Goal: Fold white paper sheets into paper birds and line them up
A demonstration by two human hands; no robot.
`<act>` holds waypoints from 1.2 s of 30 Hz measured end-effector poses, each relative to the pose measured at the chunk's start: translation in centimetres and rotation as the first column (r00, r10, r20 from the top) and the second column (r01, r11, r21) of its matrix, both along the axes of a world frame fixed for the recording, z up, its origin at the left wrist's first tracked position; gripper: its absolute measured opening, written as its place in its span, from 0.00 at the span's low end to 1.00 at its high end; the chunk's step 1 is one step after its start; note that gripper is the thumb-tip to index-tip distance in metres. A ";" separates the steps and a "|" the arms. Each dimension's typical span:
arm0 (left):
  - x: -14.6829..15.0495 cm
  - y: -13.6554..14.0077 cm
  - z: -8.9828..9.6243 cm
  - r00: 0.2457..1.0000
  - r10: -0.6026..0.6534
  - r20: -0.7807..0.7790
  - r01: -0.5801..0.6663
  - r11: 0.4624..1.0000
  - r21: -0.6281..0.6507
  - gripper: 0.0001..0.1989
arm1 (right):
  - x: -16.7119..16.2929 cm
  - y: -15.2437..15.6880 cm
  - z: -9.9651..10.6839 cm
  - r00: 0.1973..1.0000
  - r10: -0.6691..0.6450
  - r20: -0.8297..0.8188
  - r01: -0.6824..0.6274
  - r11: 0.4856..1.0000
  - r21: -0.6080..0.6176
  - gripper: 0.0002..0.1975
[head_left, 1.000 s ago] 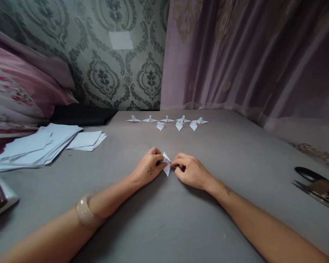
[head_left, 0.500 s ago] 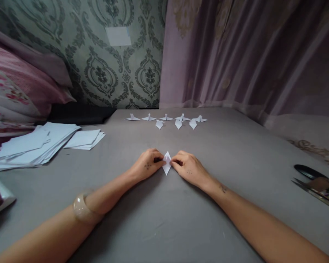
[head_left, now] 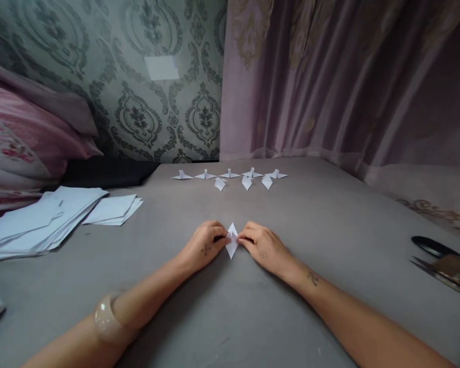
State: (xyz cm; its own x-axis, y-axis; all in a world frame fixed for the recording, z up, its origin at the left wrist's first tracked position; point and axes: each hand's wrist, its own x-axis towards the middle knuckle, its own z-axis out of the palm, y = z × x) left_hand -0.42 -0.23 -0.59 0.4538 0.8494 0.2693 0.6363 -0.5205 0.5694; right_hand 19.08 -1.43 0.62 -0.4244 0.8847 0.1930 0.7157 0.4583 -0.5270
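Note:
A small folded white paper [head_left: 232, 248], diamond-shaped with a split showing near its upper point, stands between my hands at the middle of the grey table [head_left: 199, 327]. My left hand [head_left: 207, 241] pinches its left corner between thumb and fingers. On the other side, my right hand [head_left: 261, 243] has its fingertips closed at the right corner. Beyond them, a row of folded paper cranes [head_left: 229, 174] with spread wings lies at the far end. Three diamond-shaped folded papers [head_left: 247, 183] lie just in front of that row.
Large white sheets [head_left: 42, 217] and a smaller stack of paper [head_left: 113, 208] lie at the left. Scissors with a dark handle [head_left: 431, 246] rest at the right edge. Behind the table are a patterned wall and a pink curtain [head_left: 276, 92].
The whole scene sits slightly lower in the view, as the camera has tilted up. Both hands keep their hold on the folded paper, with little visible change in it.

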 end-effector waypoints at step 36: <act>1.0 -0.9 1.8 0.509 0.193 0.839 0.227 0.910 -0.347 0.11 | -0.6 -0.7 1.2 0.761 -0.194 -0.619 0.196 0.978 -0.065 0.12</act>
State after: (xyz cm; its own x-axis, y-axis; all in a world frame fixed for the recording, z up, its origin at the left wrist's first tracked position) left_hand 0.59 -1.09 1.20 0.1999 0.9594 0.1991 -0.2671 -0.1422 0.9531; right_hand 18.52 -2.13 1.77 -0.0306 0.9339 0.3562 0.3089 0.3477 -0.8853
